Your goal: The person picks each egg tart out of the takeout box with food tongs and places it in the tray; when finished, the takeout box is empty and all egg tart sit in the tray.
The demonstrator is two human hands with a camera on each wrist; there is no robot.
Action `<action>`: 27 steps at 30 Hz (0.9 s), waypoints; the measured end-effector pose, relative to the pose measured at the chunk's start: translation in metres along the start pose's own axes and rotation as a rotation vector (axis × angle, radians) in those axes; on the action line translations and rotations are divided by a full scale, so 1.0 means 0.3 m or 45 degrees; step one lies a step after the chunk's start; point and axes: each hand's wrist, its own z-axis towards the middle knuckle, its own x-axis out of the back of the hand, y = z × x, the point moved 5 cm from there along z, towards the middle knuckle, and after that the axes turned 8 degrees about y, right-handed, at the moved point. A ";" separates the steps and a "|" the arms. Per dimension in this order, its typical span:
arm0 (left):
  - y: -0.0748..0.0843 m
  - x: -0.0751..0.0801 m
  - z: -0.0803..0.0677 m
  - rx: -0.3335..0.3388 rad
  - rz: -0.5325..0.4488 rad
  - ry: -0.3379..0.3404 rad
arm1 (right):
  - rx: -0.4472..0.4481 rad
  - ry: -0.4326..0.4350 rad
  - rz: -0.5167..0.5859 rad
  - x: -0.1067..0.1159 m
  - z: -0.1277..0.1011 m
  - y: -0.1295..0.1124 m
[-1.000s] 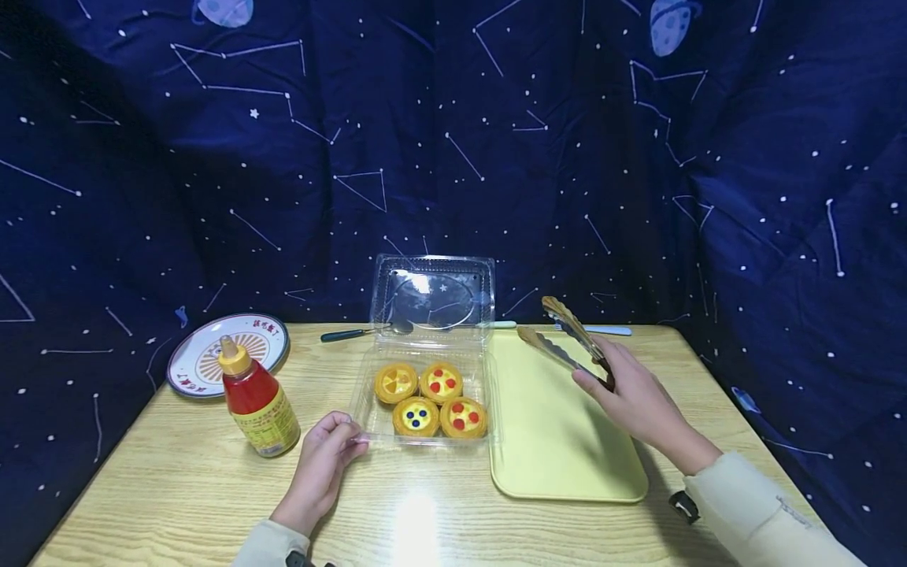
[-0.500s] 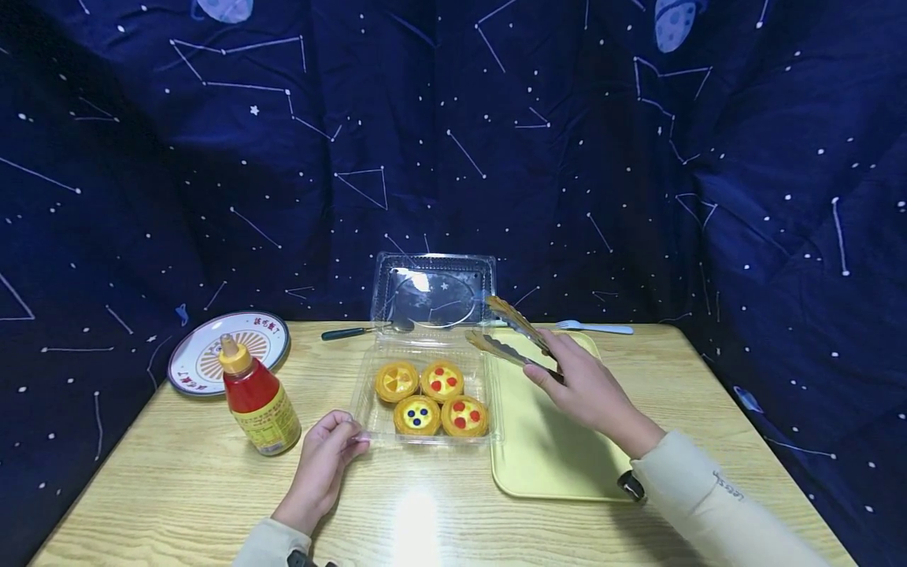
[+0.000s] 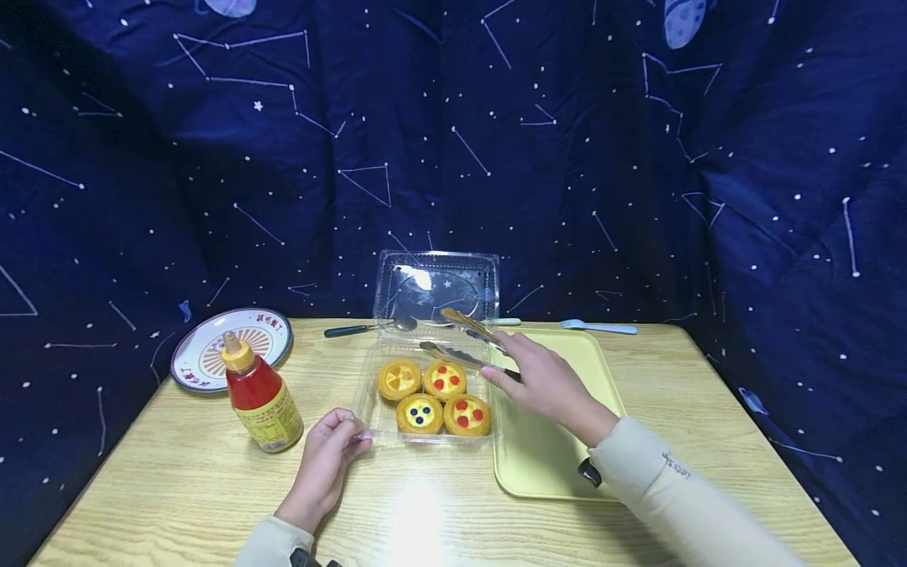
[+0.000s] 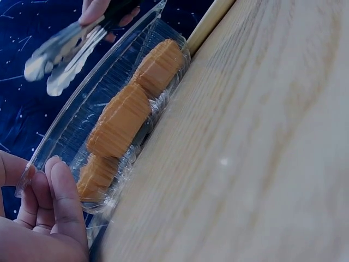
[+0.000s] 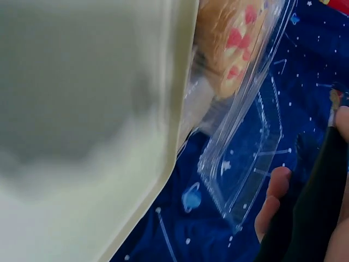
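My left hand pinches the front left corner of a clear plastic clamshell container, its lid propped up behind. Several egg tarts lie inside: one with blue dots, one with orange wedges, and two with red dots, at the back and front. My right hand grips metal tongs by their dark handles. Spread apart, the tong arms hang over the container's back part, above the tarts. In the left wrist view, the tong tips hover beyond the container's rim.
Right of the container lies a yellow tray, under my right forearm. A red squeeze bottle with a yellow cap stands at left, before a patterned plate. A spoon and a pale blue fork lie along the back edge.
My right hand has carried the spread tongs leftward from over the yellow tray to over the container. My left hand keeps its pinch on the container's corner; the tarts have not moved.
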 end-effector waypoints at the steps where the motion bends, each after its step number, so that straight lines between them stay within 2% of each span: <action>1: 0.000 0.000 0.001 -0.001 -0.001 0.001 | 0.015 -0.014 -0.016 -0.009 0.005 -0.011; 11: -0.007 0.000 0.007 -0.005 -0.035 0.016 | 0.071 -0.163 -0.105 -0.115 0.026 -0.089; 27: -0.007 -0.001 0.006 -0.021 -0.037 0.010 | 0.097 -0.248 -0.273 -0.195 0.053 -0.159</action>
